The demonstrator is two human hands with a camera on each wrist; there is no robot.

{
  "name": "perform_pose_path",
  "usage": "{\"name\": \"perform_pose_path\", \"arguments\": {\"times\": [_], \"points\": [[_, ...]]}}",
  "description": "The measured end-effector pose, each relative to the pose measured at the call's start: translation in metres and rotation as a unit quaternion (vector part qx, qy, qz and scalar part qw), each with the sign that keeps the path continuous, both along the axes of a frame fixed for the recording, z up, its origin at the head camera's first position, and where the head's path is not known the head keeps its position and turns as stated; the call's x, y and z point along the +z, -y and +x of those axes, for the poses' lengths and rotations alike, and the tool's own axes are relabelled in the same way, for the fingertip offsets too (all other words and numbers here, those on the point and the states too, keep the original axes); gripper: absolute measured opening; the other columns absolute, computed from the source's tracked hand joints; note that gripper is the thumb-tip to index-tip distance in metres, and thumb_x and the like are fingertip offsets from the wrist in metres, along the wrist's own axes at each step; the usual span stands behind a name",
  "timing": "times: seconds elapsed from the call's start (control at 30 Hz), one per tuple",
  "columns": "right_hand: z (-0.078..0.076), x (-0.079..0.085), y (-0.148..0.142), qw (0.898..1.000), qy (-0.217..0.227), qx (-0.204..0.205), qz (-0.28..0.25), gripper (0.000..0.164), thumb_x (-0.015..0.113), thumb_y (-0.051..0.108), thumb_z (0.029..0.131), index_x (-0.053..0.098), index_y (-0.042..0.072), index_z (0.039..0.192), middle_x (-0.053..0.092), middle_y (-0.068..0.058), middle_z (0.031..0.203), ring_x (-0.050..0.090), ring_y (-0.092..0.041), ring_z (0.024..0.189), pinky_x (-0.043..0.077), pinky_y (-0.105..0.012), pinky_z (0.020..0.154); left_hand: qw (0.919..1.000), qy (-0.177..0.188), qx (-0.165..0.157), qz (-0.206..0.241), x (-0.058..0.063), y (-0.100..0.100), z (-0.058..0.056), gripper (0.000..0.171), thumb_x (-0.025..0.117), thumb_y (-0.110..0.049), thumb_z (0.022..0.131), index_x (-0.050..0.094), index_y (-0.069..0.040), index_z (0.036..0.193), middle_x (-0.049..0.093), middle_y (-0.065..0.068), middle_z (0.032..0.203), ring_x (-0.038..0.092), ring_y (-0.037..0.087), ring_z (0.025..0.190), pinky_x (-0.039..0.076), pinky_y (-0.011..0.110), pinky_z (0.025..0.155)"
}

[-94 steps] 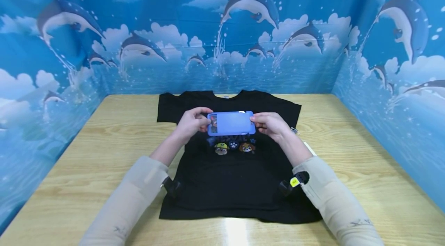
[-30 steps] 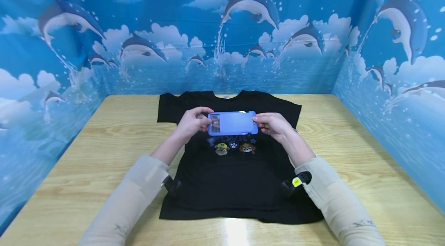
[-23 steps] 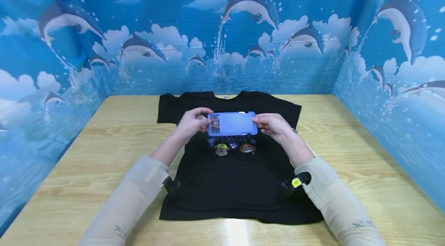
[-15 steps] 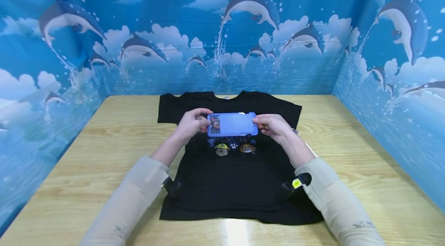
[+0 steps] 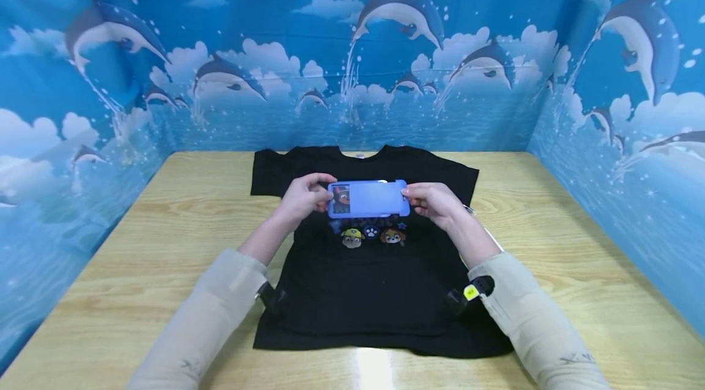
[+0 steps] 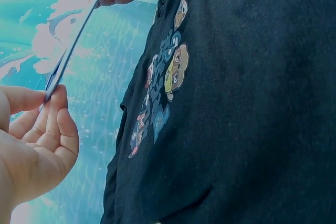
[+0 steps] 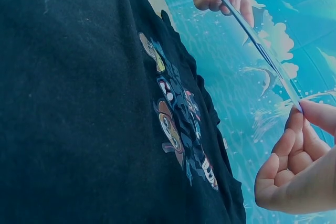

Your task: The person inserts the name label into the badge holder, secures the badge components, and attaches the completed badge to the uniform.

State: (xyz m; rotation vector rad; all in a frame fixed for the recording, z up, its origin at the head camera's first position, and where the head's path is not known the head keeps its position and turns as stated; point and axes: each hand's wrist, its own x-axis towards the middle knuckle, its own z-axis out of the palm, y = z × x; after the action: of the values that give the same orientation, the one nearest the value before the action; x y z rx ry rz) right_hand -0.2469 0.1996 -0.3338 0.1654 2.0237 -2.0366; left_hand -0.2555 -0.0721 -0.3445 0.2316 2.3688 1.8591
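Note:
My left hand (image 5: 304, 197) pinches the left end of a thin, flat blue rectangular piece (image 5: 377, 197), thumb against its face. At the other end, my right hand (image 5: 435, 200) pinches it between thumb and fingers. A see-through window (image 5: 341, 199) at its left end shows a cartoon pup. Both wrist views have the blue piece edge-on, and thin layers stand slightly apart along it. It is held above a black T-shirt (image 5: 380, 292) with cartoon pup heads on its chest, spread on the table, neck at the far side.
The T-shirt lies on a wooden table (image 5: 193, 218). Behind and beside the table hang blue dolphin-print curtains (image 5: 286, 71). A white object (image 5: 494, 239) shows only partly beside my right forearm. Each wrist wears a black strapped camera.
The blue piece has grown longer, its right end moving right with my right hand, while the window at the left has widened. My left hand has stayed nearly in place.

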Motion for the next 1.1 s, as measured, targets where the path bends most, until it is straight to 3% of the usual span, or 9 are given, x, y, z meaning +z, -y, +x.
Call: {"name": "perform_pose_path", "arguments": {"times": [1.1], "points": [[0.0005,0.0009,-0.0066,1.0,0.004,0.0,-0.012,0.022,0.059,0.008,0.089,0.068,0.019,0.071,0.058,0.004,0.064,0.054,-0.009,0.061,0.041,-0.025,0.066,0.9999,-0.004,0.006,-0.01,0.0004,0.0021,-0.0002,0.031,0.055,-0.002,0.087,0.056,-0.002,0.118,0.059,0.011,0.083,0.055,0.018,0.067,0.049,0.029,0.067]]}}
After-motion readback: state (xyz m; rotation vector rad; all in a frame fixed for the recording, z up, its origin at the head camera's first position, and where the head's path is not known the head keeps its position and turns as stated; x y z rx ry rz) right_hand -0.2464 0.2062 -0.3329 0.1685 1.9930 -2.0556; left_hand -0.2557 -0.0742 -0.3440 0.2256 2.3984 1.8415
